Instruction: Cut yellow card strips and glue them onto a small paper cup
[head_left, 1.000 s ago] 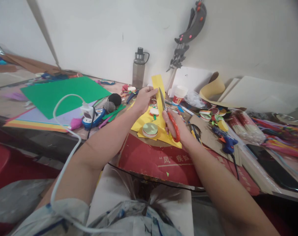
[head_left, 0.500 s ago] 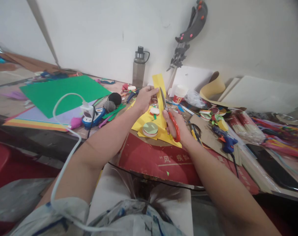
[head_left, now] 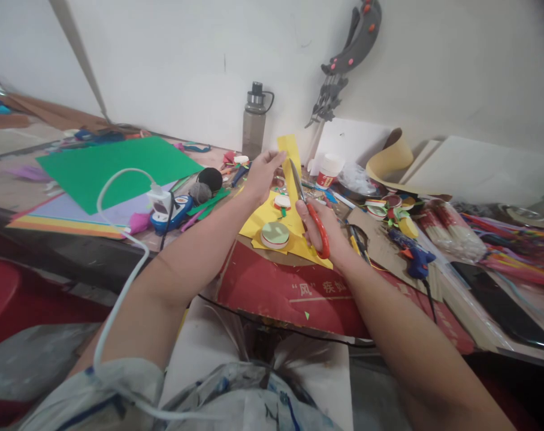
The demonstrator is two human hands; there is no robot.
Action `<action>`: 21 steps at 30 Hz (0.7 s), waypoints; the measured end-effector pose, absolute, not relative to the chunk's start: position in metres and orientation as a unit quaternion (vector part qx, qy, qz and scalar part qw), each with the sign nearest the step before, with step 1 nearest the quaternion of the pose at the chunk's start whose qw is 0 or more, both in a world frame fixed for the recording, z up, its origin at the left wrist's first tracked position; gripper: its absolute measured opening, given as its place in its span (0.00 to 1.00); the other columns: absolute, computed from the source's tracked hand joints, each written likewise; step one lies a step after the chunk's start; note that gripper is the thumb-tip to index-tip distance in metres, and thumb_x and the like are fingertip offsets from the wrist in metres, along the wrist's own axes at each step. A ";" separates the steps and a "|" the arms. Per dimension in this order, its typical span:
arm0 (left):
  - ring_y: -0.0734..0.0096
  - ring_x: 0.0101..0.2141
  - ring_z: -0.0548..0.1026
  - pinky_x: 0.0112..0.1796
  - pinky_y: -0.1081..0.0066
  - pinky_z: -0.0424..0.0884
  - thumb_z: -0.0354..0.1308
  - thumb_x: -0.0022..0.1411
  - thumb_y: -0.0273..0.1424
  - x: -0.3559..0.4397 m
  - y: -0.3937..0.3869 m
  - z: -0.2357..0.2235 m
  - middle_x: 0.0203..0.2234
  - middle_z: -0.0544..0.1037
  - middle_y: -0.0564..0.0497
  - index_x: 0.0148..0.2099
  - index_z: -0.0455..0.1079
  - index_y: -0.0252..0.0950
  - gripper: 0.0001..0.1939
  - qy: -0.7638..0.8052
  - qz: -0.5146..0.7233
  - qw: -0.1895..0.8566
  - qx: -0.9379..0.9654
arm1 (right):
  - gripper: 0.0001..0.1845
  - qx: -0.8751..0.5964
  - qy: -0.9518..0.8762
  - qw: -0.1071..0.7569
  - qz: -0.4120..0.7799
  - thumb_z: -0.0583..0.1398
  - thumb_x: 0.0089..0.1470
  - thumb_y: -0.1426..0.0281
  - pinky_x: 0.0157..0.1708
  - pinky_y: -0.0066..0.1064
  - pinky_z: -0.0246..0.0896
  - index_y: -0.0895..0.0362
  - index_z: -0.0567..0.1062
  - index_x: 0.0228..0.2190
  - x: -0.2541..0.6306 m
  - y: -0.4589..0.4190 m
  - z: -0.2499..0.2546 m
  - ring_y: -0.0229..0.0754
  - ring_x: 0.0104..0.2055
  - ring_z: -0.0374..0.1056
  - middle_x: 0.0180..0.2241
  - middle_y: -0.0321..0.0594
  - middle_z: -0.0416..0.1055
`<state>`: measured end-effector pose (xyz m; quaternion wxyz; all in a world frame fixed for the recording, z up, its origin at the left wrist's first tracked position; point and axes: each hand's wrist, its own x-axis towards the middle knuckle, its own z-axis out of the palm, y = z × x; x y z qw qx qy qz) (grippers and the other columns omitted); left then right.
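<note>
Between the fingers of my left hand (head_left: 263,176) is the upper part of a yellow paper strip (head_left: 290,145), held upright over the table. My right hand (head_left: 323,227) is closed round the red handles of a pair of scissors (head_left: 319,230). Their blades point up and to the left, lying against the strip. Yellow sheets (head_left: 258,215) spread below my hands. On them rest a round box-like piece with a pale green top (head_left: 274,234) and a smaller white-topped round piece (head_left: 281,202). Whether the blades are parted is hard to make out.
A red printed board (head_left: 281,287) lies along the front edge. To the left are a green sheet (head_left: 119,167) and a blue power socket (head_left: 175,212). A water bottle (head_left: 254,126) stands behind; a blue glue gun (head_left: 413,254) and a phone (head_left: 501,305) lie right.
My left hand has shifted slightly up and left along the yellow strip. The scissors have dropped a touch relative to it, their blades still at the strip.
</note>
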<state>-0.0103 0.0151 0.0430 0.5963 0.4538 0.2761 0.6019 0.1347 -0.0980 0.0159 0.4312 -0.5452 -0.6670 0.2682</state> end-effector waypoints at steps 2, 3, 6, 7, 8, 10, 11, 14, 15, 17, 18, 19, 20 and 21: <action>0.82 0.23 0.69 0.23 0.78 0.58 0.68 0.64 0.33 -0.012 0.017 0.043 0.26 0.74 0.57 0.33 0.64 0.37 0.15 0.277 0.607 0.587 0.458 | 0.29 -0.546 -0.674 0.424 0.259 0.59 0.60 0.40 0.15 0.28 0.51 0.50 0.59 0.26 0.134 -0.099 0.017 0.36 0.17 0.57 0.19 0.30 0.57; 0.82 0.23 0.69 0.23 0.78 0.58 0.67 0.65 0.32 -0.013 0.018 0.043 0.25 0.73 0.57 0.33 0.64 0.37 0.14 0.276 0.610 0.585 0.459 | 0.29 -0.547 -0.677 0.420 0.256 0.58 0.60 0.40 0.15 0.28 0.51 0.50 0.59 0.26 0.134 -0.098 0.017 0.36 0.17 0.57 0.19 0.29 0.57; 0.82 0.23 0.68 0.23 0.78 0.58 0.64 0.67 0.29 -0.013 0.018 0.043 0.24 0.72 0.57 0.31 0.62 0.36 0.15 0.269 0.611 0.587 0.458 | 0.27 -0.539 -0.683 0.417 0.264 0.57 0.62 0.42 0.15 0.29 0.52 0.50 0.61 0.28 0.136 -0.096 0.014 0.36 0.17 0.58 0.19 0.29 0.58; 0.82 0.23 0.68 0.23 0.78 0.58 0.64 0.67 0.29 -0.012 0.017 0.043 0.24 0.71 0.57 0.30 0.61 0.36 0.16 0.268 0.609 0.591 0.456 | 0.26 -0.533 -0.685 0.420 0.266 0.57 0.62 0.42 0.16 0.29 0.52 0.50 0.61 0.29 0.136 -0.095 0.013 0.35 0.17 0.58 0.20 0.29 0.58; 0.82 0.22 0.68 0.23 0.78 0.58 0.64 0.67 0.29 -0.011 0.016 0.043 0.24 0.71 0.57 0.30 0.60 0.36 0.17 0.267 0.607 0.594 0.455 | 0.26 -0.527 -0.687 0.424 0.267 0.58 0.62 0.43 0.16 0.29 0.53 0.51 0.61 0.29 0.137 -0.094 0.012 0.35 0.17 0.57 0.21 0.29 0.58; 0.82 0.22 0.68 0.23 0.77 0.58 0.66 0.66 0.29 -0.009 0.013 0.043 0.23 0.70 0.57 0.29 0.60 0.36 0.18 0.270 0.601 0.601 0.453 | 0.25 -0.520 -0.691 0.428 0.263 0.58 0.62 0.44 0.17 0.28 0.54 0.51 0.62 0.30 0.139 -0.092 0.011 0.34 0.18 0.57 0.22 0.30 0.58; 0.82 0.22 0.68 0.23 0.77 0.58 0.66 0.65 0.30 -0.007 0.011 0.044 0.23 0.70 0.57 0.29 0.60 0.36 0.18 0.271 0.597 0.605 0.452 | 0.25 -0.520 -0.691 0.429 0.262 0.58 0.62 0.44 0.18 0.28 0.54 0.51 0.62 0.30 0.139 -0.092 0.011 0.34 0.19 0.58 0.23 0.30 0.59; 0.80 0.22 0.69 0.22 0.76 0.59 0.67 0.64 0.30 -0.005 0.007 0.044 0.23 0.71 0.56 0.30 0.61 0.36 0.17 0.267 0.586 0.616 0.454 | 0.25 -0.523 -0.691 0.429 0.256 0.56 0.63 0.43 0.18 0.28 0.56 0.52 0.64 0.32 0.140 -0.092 0.011 0.36 0.23 0.61 0.28 0.33 0.61; 0.79 0.22 0.69 0.22 0.76 0.59 0.67 0.64 0.29 -0.004 0.006 0.044 0.23 0.72 0.55 0.30 0.62 0.36 0.17 0.263 0.584 0.618 0.455 | 0.25 -0.524 -0.692 0.428 0.251 0.55 0.63 0.43 0.18 0.28 0.56 0.52 0.65 0.33 0.140 -0.092 0.012 0.36 0.24 0.61 0.29 0.34 0.62; 0.79 0.22 0.70 0.23 0.75 0.60 0.65 0.66 0.28 -0.003 0.005 0.044 0.24 0.72 0.55 0.30 0.62 0.36 0.15 0.258 0.582 0.621 0.458 | 0.26 -0.527 -0.694 0.426 0.241 0.54 0.64 0.43 0.18 0.28 0.55 0.52 0.66 0.33 0.139 -0.093 0.012 0.36 0.25 0.61 0.30 0.35 0.63; 0.79 0.22 0.70 0.23 0.75 0.60 0.63 0.67 0.27 -0.003 0.005 0.044 0.24 0.73 0.54 0.30 0.62 0.36 0.15 0.256 0.582 0.620 0.459 | 0.26 -0.529 -0.694 0.426 0.239 0.53 0.64 0.42 0.18 0.28 0.55 0.52 0.66 0.33 0.139 -0.093 0.012 0.36 0.25 0.61 0.30 0.36 0.63; 0.79 0.22 0.70 0.23 0.75 0.59 0.61 0.68 0.27 -0.003 0.005 0.045 0.23 0.73 0.54 0.30 0.62 0.36 0.14 0.256 0.581 0.620 0.461 | 0.26 -0.529 -0.694 0.427 0.236 0.52 0.64 0.42 0.19 0.28 0.55 0.52 0.66 0.33 0.139 -0.093 0.012 0.37 0.25 0.61 0.30 0.36 0.63; 0.79 0.22 0.70 0.22 0.75 0.59 0.58 0.69 0.26 -0.003 0.005 0.045 0.23 0.73 0.54 0.30 0.62 0.36 0.13 0.257 0.580 0.619 0.463 | 0.27 -0.529 -0.693 0.429 0.236 0.52 0.64 0.42 0.20 0.28 0.55 0.52 0.66 0.32 0.139 -0.093 0.012 0.37 0.26 0.61 0.30 0.36 0.63; 0.79 0.22 0.70 0.22 0.76 0.58 0.57 0.70 0.25 -0.003 0.005 0.045 0.22 0.73 0.54 0.30 0.62 0.36 0.13 0.257 0.580 0.618 0.464 | 0.27 -0.528 -0.692 0.432 0.236 0.53 0.64 0.42 0.20 0.28 0.55 0.52 0.66 0.32 0.139 -0.093 0.012 0.37 0.26 0.62 0.30 0.36 0.64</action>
